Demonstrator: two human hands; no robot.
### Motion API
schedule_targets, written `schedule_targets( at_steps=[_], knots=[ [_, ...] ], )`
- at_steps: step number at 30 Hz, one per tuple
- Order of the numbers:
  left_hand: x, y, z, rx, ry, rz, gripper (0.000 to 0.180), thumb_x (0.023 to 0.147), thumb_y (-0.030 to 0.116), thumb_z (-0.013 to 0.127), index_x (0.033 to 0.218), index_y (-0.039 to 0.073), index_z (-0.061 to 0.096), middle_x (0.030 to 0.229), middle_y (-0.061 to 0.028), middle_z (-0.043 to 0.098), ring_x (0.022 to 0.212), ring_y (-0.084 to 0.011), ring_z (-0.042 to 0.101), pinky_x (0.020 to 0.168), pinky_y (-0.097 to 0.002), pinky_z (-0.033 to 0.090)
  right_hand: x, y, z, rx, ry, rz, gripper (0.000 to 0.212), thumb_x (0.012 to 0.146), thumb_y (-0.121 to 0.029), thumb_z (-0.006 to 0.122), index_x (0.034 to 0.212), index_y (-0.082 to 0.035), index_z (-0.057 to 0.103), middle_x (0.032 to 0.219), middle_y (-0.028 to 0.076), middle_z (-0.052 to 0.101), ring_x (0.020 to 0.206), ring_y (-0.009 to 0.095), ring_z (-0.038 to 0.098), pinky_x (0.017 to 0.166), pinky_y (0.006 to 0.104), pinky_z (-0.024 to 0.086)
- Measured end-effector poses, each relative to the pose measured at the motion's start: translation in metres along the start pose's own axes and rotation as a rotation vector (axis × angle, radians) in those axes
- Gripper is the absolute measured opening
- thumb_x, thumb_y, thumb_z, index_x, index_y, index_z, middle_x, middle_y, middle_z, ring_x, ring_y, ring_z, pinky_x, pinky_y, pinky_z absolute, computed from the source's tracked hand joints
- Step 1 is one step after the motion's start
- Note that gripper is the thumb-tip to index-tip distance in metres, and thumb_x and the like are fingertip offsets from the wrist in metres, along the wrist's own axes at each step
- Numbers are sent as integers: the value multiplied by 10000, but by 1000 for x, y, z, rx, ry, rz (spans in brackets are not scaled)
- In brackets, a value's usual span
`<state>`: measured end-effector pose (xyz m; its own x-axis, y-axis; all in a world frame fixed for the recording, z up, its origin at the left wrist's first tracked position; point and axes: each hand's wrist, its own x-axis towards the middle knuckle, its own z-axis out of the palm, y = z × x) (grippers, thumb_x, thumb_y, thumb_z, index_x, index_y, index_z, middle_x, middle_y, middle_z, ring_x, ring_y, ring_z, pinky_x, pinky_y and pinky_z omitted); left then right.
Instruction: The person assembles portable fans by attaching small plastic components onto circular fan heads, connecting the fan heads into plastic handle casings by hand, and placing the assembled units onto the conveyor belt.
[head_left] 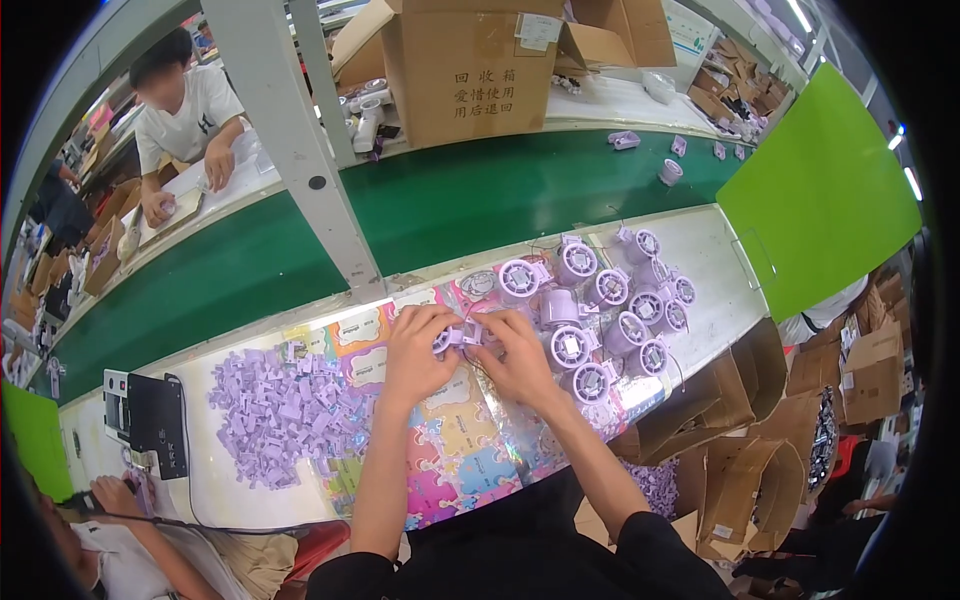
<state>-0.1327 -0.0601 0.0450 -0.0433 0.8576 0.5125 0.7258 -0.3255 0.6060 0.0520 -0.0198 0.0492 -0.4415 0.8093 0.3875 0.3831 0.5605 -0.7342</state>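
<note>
Both my hands meet over a colourful puzzle-pattern mat on the white workbench. My left hand and my right hand together pinch one small lilac fan unit between the fingertips; most of it is hidden by my fingers. To the right lies a cluster of several round lilac fan units with wires. To the left sits a heap of small lilac plastic parts.
A green conveyor belt runs behind the bench, with a grey post crossing it. Cardboard boxes stand beyond it. A black device sits far left. Other people work at upper left and lower left. Open cartons stand at right.
</note>
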Motion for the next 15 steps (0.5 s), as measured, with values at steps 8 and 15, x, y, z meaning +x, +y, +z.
schedule_targets(
  at_steps=[8,15],
  knots=[
    [-1,1,1,-20,-13,31,482,640,31,670,1122,12,677,1120,-114,655,1075,-327,576,946,-422,486,13,3,-4,-165,-282,-130,445,788,-71,775,1215,-7,669,1052,152,580,1002,331,586,866,404,494],
    [-5,-1,1,-44,-34,-16,482,663,23,643,1145,27,659,1193,-169,585,1105,-384,559,966,-462,477,11,4,1,-168,-241,-146,442,814,-75,746,1238,-1,650,1047,163,592,970,334,602,856,417,503]
  ],
)
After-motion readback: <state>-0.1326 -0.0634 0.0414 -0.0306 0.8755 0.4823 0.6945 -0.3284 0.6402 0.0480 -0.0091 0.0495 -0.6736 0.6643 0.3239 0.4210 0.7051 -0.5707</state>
